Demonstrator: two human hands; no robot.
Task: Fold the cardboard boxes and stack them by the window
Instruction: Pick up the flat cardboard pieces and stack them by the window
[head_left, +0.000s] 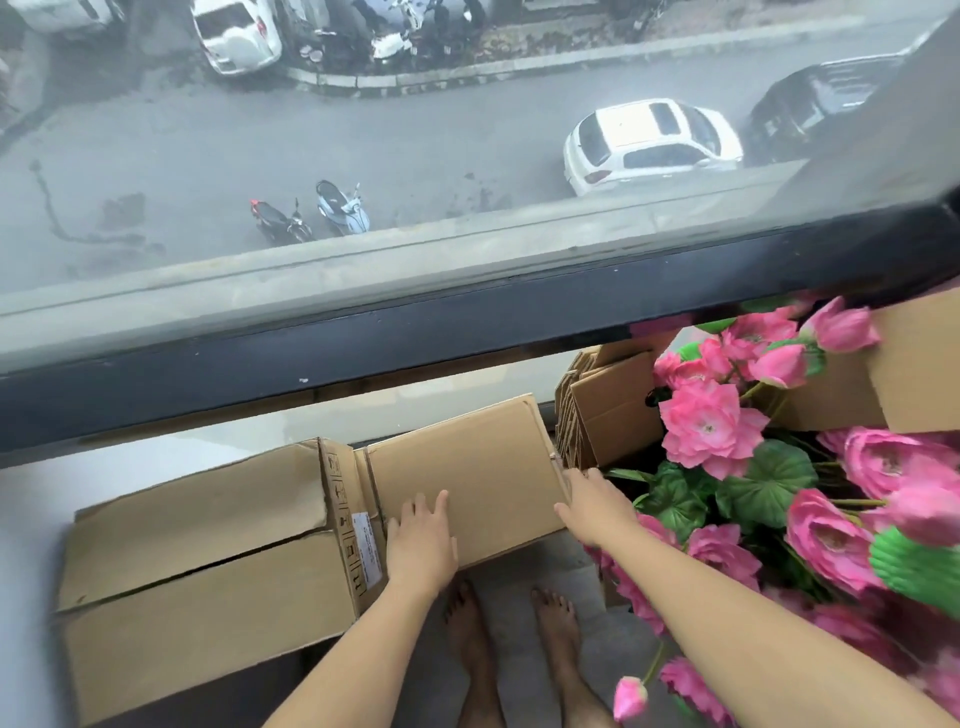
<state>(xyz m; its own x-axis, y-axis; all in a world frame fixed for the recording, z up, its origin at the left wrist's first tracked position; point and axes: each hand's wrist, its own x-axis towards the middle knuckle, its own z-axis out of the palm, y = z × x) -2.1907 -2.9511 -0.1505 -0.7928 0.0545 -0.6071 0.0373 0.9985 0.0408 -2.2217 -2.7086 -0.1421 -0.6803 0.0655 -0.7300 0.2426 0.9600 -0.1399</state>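
A plain folded cardboard box (467, 467) lies flat below the window, next to a larger closed cardboard box (197, 561) on its left. My left hand (421, 540) lies flat on the near left part of the folded box, fingers straight. My right hand (592, 504) touches the box's right edge with straight fingers. A bundle of flattened cardboard (602, 410) stands upright against the wall on the right.
The dark window frame (363, 338) runs across above the boxes, with a street far below. Pink artificial flowers (753, 467) crowd the right side beside another cardboard box (914, 364). My bare feet (514, 654) stand on the grey floor just before the boxes.
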